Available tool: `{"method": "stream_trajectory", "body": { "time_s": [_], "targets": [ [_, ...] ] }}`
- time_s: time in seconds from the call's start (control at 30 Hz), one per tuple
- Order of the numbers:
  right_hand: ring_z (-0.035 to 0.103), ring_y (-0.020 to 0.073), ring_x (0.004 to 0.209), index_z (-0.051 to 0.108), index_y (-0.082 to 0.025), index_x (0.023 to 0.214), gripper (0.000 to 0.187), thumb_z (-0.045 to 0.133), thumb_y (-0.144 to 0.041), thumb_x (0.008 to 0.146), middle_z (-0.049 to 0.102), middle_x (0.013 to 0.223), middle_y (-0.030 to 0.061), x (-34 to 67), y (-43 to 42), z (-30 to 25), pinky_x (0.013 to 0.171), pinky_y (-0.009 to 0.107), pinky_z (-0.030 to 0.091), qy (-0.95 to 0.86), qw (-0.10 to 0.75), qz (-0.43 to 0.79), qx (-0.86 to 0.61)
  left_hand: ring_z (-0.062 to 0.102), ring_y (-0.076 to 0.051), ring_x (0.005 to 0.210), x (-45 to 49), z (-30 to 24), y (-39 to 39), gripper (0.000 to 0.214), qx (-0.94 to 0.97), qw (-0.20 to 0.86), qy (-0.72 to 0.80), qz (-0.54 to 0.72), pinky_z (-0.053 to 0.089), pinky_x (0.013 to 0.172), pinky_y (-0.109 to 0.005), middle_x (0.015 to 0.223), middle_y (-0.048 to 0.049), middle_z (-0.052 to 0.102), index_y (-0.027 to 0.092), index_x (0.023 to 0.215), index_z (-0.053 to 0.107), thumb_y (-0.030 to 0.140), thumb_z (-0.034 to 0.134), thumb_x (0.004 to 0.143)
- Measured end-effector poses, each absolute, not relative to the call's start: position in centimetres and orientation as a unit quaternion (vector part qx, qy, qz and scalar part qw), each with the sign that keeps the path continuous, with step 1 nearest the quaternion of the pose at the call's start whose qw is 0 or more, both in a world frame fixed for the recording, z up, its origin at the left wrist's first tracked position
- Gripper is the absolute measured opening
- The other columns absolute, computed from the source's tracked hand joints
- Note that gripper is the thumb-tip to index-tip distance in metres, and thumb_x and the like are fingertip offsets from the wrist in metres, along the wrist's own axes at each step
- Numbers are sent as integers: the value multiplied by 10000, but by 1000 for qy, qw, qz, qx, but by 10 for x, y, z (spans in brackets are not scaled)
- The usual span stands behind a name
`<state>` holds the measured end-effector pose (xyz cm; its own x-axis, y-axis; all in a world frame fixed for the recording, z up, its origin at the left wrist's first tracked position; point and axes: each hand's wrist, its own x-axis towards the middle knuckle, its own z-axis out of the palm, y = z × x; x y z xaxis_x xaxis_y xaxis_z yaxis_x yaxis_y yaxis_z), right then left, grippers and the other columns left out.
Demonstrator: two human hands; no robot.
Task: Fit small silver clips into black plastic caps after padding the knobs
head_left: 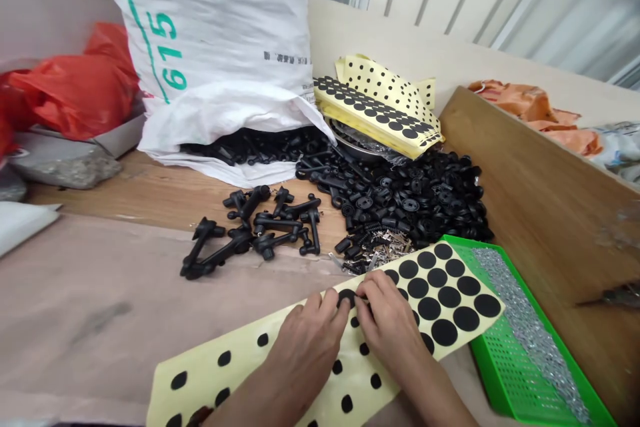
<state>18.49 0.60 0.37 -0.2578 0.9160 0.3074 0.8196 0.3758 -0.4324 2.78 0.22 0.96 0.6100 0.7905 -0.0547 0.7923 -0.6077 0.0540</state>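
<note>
A long yellow backing sheet (250, 360) lies in front of me, with round black adhesive pads (445, 300) left on its right end and small black dots where pads are gone. My left hand (305, 347) rests flat on the sheet, its fingertips against one black pad (346, 297). My right hand (387, 320) meets it from the right, fingers pinched at the edge of that same pad.
A green perforated tray (520, 373) of small metal bits sits at the right under the sheet's end. Black plastic arms (255, 230), a heap of black round parts (420, 197), springs, a white sack (220, 53), used yellow sheets (380, 107) and a wooden board (545, 213) lie beyond.
</note>
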Motion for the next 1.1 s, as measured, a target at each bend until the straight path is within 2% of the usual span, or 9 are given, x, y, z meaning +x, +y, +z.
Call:
{"method": "stream_trajectory", "body": {
  "time_s": [0.27,0.47,0.67,0.87,0.97,1.03,1.1],
  "targets": [
    [473,198,743,424,-199,740,162,387,-79,843,495,782,48,182,7,3,664,336,408,-780,255,99,-563,595,-221,812,29,10,2,418,899,29,438,-19,543,650,-320,952,-73,585,164,1116,522,-20,412,758],
    [489,191,739,389,-206,705,174,441,-70,800,513,756,32,183,7,2,665,321,393,-761,308,183,-542,601,-246,810,28,7,2,377,896,44,441,-2,552,628,-363,934,-67,589,184,1048,540,-9,392,760],
    [470,192,725,382,-204,703,194,437,-32,777,508,733,34,183,5,0,658,326,379,-781,329,166,-504,598,-251,889,25,12,2,421,896,66,438,-19,552,713,-372,1063,-106,590,165,1129,530,-7,404,766],
    [474,198,750,400,-197,710,194,448,-22,778,542,762,47,182,3,0,678,338,384,-798,332,165,-476,588,-261,898,26,16,3,419,892,101,440,-21,540,749,-400,1066,-110,593,161,1116,554,-6,400,764],
    [499,202,776,404,-199,703,196,448,-18,765,570,786,49,183,3,2,698,342,401,-793,334,197,-471,582,-257,913,20,17,1,401,892,129,433,9,531,769,-389,1076,-113,591,166,1098,570,8,424,760],
    [521,208,814,403,-202,690,198,448,-20,753,589,809,47,184,3,4,726,346,414,-780,333,229,-478,577,-236,911,7,19,2,338,899,146,409,61,526,764,-345,1049,-100,598,181,1077,578,55,435,798],
    [543,211,860,411,-206,676,195,451,-30,750,609,849,44,187,3,6,763,347,425,-762,325,270,-491,573,-220,892,-13,23,7,276,897,120,404,130,515,747,-316,1004,-91,608,184,1046,590,111,405,855]
  ]
}}
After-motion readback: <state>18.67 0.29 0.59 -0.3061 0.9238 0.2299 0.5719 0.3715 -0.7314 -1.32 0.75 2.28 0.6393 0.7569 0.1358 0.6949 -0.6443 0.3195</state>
